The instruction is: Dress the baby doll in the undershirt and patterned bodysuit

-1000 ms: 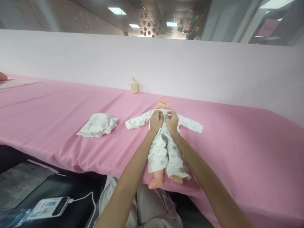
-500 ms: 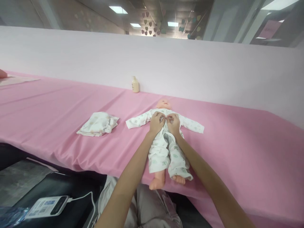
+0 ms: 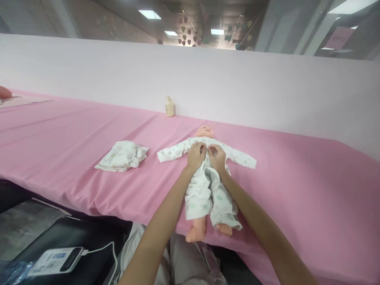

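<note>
On its back on the pink-covered table lies a baby doll (image 3: 204,131), head away from me and bare feet at the near edge. It wears a white printed romper (image 3: 199,200) with long sleeves spread to both sides. My left hand (image 3: 196,155) pinches the romper's front at the chest. Close beside it, my right hand (image 3: 217,156) pinches the same front opening, fingertips almost meeting the left ones. The fingers hide whatever fastening lies between them. Lower down, the cloth is loose around the legs.
A folded white printed cloth (image 3: 122,156) lies left of the doll. A pump bottle (image 3: 170,107) stands against the white wall (image 3: 267,87). Lower left, a white device (image 3: 56,261) with a cable rests on a black seat (image 3: 97,237). The pink sheet (image 3: 297,190) covers the table.
Both hands stay pinched at the romper's chest, having shifted only slightly. The whole view has moved a little; the doll and other things lie as before.
</note>
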`<state>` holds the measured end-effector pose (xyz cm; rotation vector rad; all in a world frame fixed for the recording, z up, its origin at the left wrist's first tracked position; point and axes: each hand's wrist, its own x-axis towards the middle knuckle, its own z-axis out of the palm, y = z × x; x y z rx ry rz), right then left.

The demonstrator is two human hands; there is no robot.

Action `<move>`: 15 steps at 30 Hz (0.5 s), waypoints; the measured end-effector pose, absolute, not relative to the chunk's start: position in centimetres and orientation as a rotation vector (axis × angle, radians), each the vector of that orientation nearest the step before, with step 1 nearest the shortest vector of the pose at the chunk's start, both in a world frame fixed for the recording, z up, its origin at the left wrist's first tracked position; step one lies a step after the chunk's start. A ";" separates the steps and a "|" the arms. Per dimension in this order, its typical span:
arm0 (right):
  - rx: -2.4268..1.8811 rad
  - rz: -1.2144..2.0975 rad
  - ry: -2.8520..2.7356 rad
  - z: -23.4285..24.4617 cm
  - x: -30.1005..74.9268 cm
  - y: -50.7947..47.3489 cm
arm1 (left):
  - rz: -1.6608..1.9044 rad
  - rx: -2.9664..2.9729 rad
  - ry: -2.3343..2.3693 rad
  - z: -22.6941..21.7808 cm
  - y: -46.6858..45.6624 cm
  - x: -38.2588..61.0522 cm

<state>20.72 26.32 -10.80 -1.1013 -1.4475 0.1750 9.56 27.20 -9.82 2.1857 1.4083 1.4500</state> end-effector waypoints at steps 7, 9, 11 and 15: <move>-1.048 0.287 -1.383 -10.6 20.6 26.2 | 1.415 2.278 1.471 -9.9 27.0 9.6; -1.049 0.351 -1.321 -10.5 20.6 26.3 | 1.397 2.308 1.494 -9.9 26.9 9.7; -1.073 0.380 -1.273 -10.4 20.6 26.3 | 1.376 2.353 1.498 -9.8 26.8 9.7; -1.134 0.359 -1.272 -10.1 20.5 25.9 | 1.314 2.437 1.511 -9.6 26.8 9.8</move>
